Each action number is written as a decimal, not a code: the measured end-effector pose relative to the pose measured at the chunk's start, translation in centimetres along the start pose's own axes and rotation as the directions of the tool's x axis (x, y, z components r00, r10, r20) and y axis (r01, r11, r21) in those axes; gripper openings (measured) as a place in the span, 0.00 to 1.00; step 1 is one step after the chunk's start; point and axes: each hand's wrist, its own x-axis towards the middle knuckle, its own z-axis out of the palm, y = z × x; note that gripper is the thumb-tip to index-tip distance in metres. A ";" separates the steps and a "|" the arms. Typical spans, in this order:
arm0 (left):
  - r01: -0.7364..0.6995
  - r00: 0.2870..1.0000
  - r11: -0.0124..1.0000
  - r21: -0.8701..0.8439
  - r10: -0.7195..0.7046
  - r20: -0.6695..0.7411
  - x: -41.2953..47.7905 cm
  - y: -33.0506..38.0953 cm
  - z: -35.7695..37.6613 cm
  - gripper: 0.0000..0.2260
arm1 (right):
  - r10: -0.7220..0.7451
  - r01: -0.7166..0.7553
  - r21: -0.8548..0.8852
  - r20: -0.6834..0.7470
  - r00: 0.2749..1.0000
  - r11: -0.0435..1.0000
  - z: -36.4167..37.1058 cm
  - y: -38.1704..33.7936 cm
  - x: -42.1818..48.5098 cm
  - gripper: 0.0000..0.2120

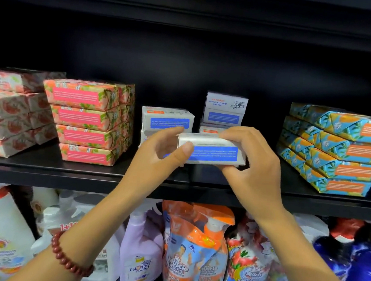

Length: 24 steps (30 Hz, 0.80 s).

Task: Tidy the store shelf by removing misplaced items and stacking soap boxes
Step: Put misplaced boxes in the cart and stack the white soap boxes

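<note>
Black store shelf carries stacked wrapped soaps; both hands, left hand and right hand, grip one white rectangular soap box with blue label by its ends above it.

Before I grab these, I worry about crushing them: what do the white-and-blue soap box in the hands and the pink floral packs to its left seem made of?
White-and-blue soap box: probably thin card, matt white with a printed blue panel; its edges look crisp under the grip. Pink floral packs: likely printed paper wrap, faintly glossy, with folded triangular flaps at the ends.
</note>
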 end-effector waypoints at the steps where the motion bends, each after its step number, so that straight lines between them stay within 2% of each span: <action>1: 0.015 0.999 1.000 -0.009 -0.015 0.038 0.0 0.2 0.0 0.30 | -0.053 0.053 -0.022 -0.020 0.998 0.998 0.1 0.1 -0.1 0.15; 4: -0.003 0.994 1.000 -0.026 0.005 0.106 0.1 0.6 -0.2 0.27 | -0.130 0.130 -0.032 0.005 0.992 0.991 0.2 0.1 -0.3 0.15; 6: -0.029 0.995 0.999 -0.035 0.032 0.092 0.1 0.5 -0.3 0.29 | -0.085 0.087 -0.024 0.063 0.994 0.996 0.1 0.1 -0.3 0.17; 9: -0.104 0.993 0.994 -0.038 0.106 0.048 0.0 0.3 -0.5 0.30 | 0.139 -0.140 -0.007 0.179 0.974 0.990 -0.6 0.3 -0.2 0.34; 11: -0.175 0.984 0.984 0.002 0.175 0.034 0.0 0.2 -0.7 0.29 | 0.334 -0.379 0.081 0.329 0.883 0.922 -1.3 -0.1 0.1 0.46; 12: -0.210 0.977 0.977 0.029 0.209 0.037 0.0 0.1 -0.8 0.29 | 0.396 -0.483 0.158 0.389 0.832 0.861 -1.6 -0.4 0.2 0.47; 14: -0.250 0.968 0.966 0.069 0.247 0.053 0.0 0.0 -0.8 0.28 | 0.405 -0.558 0.303 0.442 0.801 0.773 -1.8 -0.4 0.5 0.35; 16: -0.256 0.965 0.963 0.082 0.250 0.075 -0.1 0.1 -0.6 0.28 | 0.390 -0.540 0.320 0.428 0.815 0.779 -1.8 -0.3 0.8 0.25; 18: -0.263 0.963 0.961 0.091 0.255 0.092 -0.3 0.1 -0.4 0.28 | 0.397 -0.528 0.335 0.388 0.832 0.780 -1.8 -0.3 1.1 0.22; 20: -0.237 0.968 0.968 0.085 0.228 0.108 -0.5 -0.1 -0.6 0.32 | 0.383 -0.485 0.366 0.319 0.867 0.794 -1.9 -0.5 0.9 0.21; 22: -0.162 0.982 0.986 0.042 0.157 0.107 -0.7 0.0 -0.9 0.37 | 0.334 -0.398 0.325 0.234 0.913 0.858 -1.8 -0.9 0.6 0.22; 24: -0.089 0.994 0.995 0.042 0.086 0.065 -0.9 0.4 -0.9 0.35 | 0.251 -0.285 0.235 0.163 0.954 0.929 -1.4 -1.2 0.2 0.22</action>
